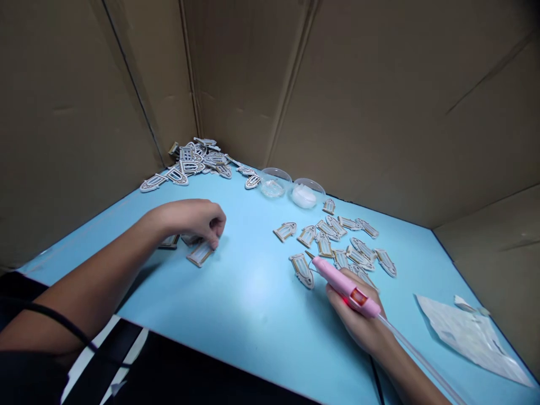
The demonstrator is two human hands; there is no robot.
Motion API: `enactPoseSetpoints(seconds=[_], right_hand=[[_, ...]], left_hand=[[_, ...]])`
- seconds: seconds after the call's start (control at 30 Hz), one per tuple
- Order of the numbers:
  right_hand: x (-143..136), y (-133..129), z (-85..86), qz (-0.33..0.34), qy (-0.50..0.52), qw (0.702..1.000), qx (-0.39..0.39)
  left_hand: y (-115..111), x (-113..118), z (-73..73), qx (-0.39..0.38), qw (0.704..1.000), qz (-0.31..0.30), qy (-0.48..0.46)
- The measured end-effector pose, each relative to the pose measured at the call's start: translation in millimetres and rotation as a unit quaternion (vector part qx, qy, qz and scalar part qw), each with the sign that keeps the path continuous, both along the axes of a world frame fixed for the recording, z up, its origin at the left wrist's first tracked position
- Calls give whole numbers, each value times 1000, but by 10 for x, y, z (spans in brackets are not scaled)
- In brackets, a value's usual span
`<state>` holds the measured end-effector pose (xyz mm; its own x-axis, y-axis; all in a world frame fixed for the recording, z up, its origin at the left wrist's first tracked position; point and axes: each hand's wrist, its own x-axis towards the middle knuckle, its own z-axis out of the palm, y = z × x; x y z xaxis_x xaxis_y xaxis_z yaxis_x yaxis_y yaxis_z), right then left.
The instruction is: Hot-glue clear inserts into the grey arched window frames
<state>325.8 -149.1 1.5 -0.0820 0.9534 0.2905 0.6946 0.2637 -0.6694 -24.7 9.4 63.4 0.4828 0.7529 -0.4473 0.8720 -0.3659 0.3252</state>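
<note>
Pink tool in one hand, window piece in the other

The left hand (202,220) pinches the far end of an arched window piece (198,255) at the table's left. The right hand (363,322) grips a pink pen-shaped tool (343,284), its tip near another arched piece (301,269). Two clear plastic cups (275,175) stand behind.

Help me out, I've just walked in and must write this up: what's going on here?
A person is working at a blue table. Their right hand holds a pink pen-shaped tool, its tip close to some loosely spread arch-shaped pieces. Their left hand touches the end of a similar piece. A heap of more pieces lies at the back left, with two clear dishes to its right.
</note>
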Motion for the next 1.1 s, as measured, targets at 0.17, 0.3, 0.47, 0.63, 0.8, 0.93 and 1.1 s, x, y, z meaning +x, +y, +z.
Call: enactPoseSetpoints(seconds=[0.17, 0.3, 0.47, 0.63, 0.8, 0.93, 1.1], right_hand=[[43, -22, -100, 6, 7, 1000, 6], [34, -24, -57, 16, 3, 1000, -2], [-30, -13, 16, 49, 9, 998, -25], [-104, 7, 20, 55, 21, 997, -59], [-44, -14, -34, -14, 83, 994, -76], [87, -58, -111, -85, 171, 972, -136], [136, -60, -154, -89, 181, 967, -157]], left_hand=[[20, -69, -43, 1, 998, -1, 58], [-48, 165, -244, -21, 998, -61, -7], [-206, 449, -446, 62, 987, -117, -94], [-466, 578, -590, 66, 979, -138, -131], [-866, 847, -881, 142, 974, -91, -152], [-891, 954, -1026, 157, 964, -102, -187], [-574, 802, -970, 129, 949, -148, -248]])
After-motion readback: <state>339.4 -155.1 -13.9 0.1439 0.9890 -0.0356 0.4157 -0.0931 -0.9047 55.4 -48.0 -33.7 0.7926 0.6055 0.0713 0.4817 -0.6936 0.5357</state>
